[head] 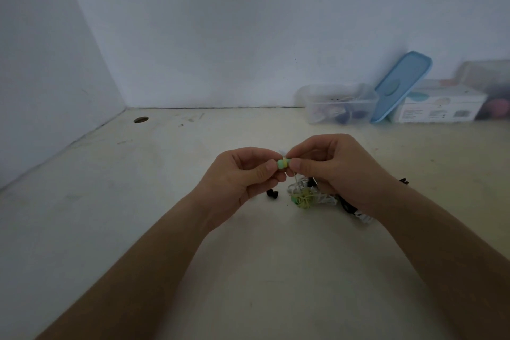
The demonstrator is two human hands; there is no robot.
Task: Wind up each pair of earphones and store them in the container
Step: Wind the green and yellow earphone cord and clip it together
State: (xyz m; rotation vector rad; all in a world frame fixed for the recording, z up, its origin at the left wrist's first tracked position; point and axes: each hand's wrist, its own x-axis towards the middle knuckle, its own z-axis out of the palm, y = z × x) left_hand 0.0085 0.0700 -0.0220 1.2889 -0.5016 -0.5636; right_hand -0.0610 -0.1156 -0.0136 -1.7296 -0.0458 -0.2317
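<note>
My left hand (242,174) and my right hand (334,165) meet above the table and pinch a pair of green earbuds (283,164) between their fingertips. A thin white cord runs down from the earbuds to a tangled heap of earphones (311,196) on the table, partly hidden under my right hand. The heap has white, black and yellow-green cables. A clear plastic container (339,103) stands open at the back right against the wall, with several wound earphones inside.
A blue lid (400,85) leans on the container. A white cardboard box (438,105) and another clear tub (488,85) stand to its right. A small black earbud piece (272,194) lies beside the heap. A cable hole (141,119) sits at the back left corner.
</note>
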